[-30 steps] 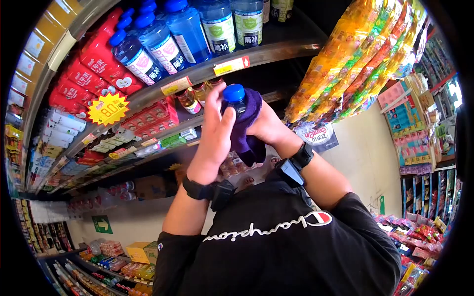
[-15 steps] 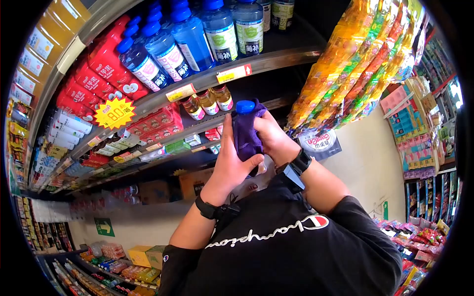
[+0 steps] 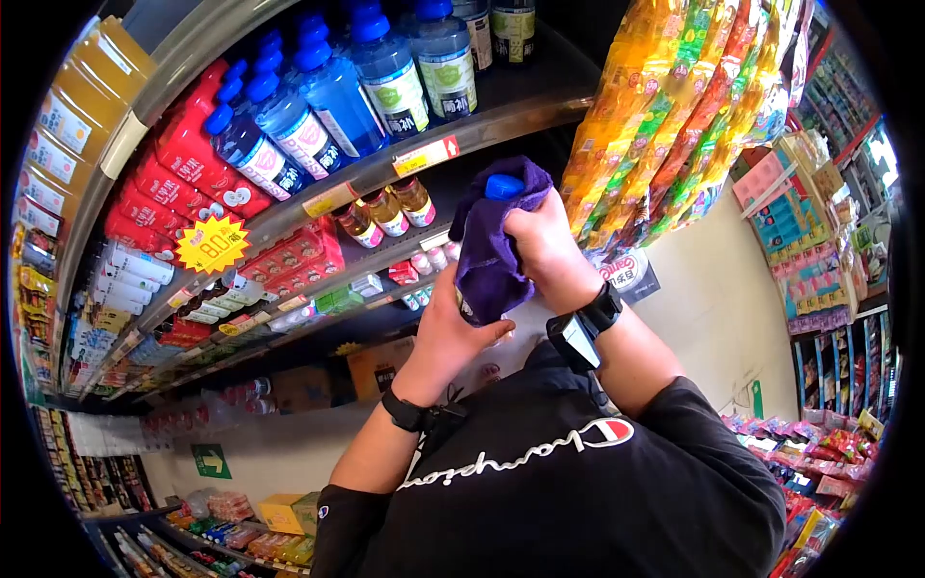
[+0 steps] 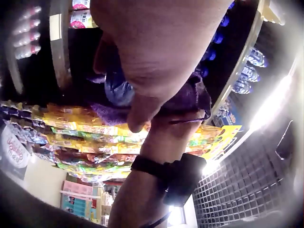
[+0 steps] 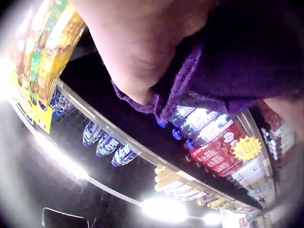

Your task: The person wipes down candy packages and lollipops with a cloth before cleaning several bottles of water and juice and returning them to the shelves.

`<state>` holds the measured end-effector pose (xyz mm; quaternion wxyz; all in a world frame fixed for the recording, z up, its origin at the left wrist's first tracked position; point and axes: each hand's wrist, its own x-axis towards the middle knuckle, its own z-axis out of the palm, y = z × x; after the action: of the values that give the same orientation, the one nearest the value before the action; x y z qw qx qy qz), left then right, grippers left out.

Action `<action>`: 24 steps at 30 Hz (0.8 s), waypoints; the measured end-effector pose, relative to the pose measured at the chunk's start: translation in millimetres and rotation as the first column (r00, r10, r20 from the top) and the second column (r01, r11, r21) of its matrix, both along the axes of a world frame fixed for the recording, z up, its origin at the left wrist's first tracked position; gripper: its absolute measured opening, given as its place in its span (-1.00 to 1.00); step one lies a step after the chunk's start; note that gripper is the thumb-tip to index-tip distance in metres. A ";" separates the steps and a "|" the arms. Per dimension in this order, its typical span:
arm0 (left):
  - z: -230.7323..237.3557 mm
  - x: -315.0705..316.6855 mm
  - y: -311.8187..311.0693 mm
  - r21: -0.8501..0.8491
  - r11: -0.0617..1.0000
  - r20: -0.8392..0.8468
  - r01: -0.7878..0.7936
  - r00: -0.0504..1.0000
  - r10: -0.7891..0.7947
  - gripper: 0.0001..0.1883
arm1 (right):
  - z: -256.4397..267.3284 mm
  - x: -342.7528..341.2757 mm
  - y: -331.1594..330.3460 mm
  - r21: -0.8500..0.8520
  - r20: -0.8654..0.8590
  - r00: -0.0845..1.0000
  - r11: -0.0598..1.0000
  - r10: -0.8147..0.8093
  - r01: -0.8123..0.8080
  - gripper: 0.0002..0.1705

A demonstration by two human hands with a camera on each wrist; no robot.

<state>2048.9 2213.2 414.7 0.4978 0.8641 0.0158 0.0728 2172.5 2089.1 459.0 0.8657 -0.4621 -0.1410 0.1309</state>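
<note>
A bottle with a blue cap [image 3: 503, 187] is held up in front of the chest, mostly wrapped in a purple cloth [image 3: 489, 252]. My right hand [image 3: 554, 252] grips the cloth against the bottle's side, just below the cap. Lower down, my left hand [image 3: 451, 326] holds the bottle near its base, thumb toward the body. In the left wrist view a shiny part of the bottle [image 4: 118, 89] shows beside the left thumb. The right wrist view has the right hand [image 5: 142, 47] with its fingertips on folds of the cloth [image 5: 185, 76]; most of the bottle is hidden.
Shelves ahead hold blue-capped bottles [image 3: 328, 101], red packs [image 3: 198, 164] and small amber bottles [image 3: 385, 214]. Strips of colourful snack packets [image 3: 665, 116] hang close by on the right. A yellow price star [image 3: 212, 243] sticks out from the shelf edge.
The left hand has slid from beside the cap down to the lower bottle. The cloth now rises around the cap, and the right hand has moved slightly right with it.
</note>
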 end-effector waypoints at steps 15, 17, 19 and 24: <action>32.7 28.1 -33.1 -0.860 0.488 -0.144 0.148 0.848 -0.510 -0.19 | 0.4 46.4 -71.2 -0.050 0.102 0.988 0.993 0.114 -0.110 -0.79; 50.0 33.5 -44.2 -0.438 0.886 -0.179 0.153 0.951 -0.253 -0.19 | 2.2 44.9 -66.8 -0.071 0.093 0.990 0.991 -0.110 0.116 -0.78; 47.3 35.0 -57.5 -0.147 0.986 -0.120 0.073 0.989 -0.092 -0.19 | 6.9 39.8 -62.2 -0.006 0.106 0.978 0.983 -0.179 0.181 -0.77; 34.8 52.9 -74.7 0.225 0.950 0.219 -0.216 0.961 0.167 -0.22 | 6.3 41.7 -68.0 -0.010 0.452 0.851 0.953 -0.265 0.303 -0.60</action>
<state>2101.8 2138.5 449.6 0.3761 0.9020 0.0412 0.2077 2214.2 2021.1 465.3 0.8004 -0.5302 -0.2602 -0.1022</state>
